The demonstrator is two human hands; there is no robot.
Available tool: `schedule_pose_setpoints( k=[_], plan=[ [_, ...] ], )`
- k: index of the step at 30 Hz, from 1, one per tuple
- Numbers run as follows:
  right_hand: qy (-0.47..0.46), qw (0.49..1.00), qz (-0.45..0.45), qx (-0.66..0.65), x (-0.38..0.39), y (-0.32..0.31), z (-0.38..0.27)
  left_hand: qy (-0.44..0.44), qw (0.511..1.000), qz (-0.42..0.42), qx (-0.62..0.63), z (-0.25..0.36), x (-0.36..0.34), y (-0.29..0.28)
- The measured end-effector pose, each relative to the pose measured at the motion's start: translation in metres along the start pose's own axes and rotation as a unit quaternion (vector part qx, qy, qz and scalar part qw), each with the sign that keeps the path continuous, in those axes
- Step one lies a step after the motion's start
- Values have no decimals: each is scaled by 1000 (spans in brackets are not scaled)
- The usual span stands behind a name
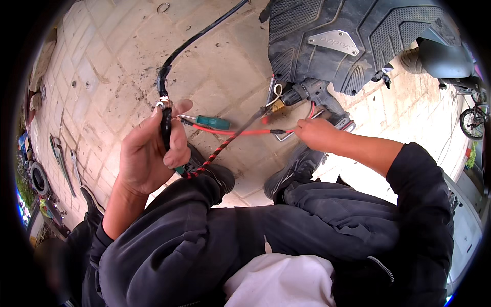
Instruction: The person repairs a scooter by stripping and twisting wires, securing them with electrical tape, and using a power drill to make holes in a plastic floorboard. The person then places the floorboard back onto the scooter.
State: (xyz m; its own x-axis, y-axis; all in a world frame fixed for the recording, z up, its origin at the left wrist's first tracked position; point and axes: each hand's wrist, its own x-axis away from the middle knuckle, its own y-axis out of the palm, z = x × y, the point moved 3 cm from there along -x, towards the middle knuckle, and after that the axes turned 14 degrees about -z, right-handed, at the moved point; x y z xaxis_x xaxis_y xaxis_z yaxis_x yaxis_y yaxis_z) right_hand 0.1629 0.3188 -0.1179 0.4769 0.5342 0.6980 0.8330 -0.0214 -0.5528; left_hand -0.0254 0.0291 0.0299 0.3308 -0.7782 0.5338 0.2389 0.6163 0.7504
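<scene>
My left hand (pixel 153 146) is closed around a black taped cable (pixel 165 128), held upright with a bare metal joint (pixel 162 103) showing just above the thumb. From that joint a black cable (pixel 186 45) curves away to the far side. A black-and-red striped cable (pixel 217 152) slants from below this hand toward the drill. On the right, the fingers of my right hand (pixel 318 135) pinch together at the dark end of a red cable (pixel 240 132). Next to these fingertips is a thin bent metal rod (pixel 280 137); whether they touch it I cannot tell.
A green-handled screwdriver (pixel 212 123) lies on the paving between my hands. Beyond my right hand rests a cordless drill (pixel 312 94), beside a large black ribbed footboard panel (pixel 327 61). Pliers-like tools (pixel 60 158) and a tyre (pixel 39 179) are at the left.
</scene>
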Motion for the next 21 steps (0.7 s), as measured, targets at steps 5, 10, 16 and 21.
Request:
schedule_pose_setpoints(
  k=[5,10,16,21],
  plan=[
    [-75,988,107,83,-22,42,-16,23,980,-151,131,2,-12,4],
    [-1,989,121,81,-30,48,-12,31,979,-189,76,3,-16,6],
    [-43,991,86,95,-29,41,-22,16,996,-80,31,1,-15,-10],
    [-149,942,256,-159,-23,-40,-77,-3,998,-56,40,2,-14,-3]
  ],
)
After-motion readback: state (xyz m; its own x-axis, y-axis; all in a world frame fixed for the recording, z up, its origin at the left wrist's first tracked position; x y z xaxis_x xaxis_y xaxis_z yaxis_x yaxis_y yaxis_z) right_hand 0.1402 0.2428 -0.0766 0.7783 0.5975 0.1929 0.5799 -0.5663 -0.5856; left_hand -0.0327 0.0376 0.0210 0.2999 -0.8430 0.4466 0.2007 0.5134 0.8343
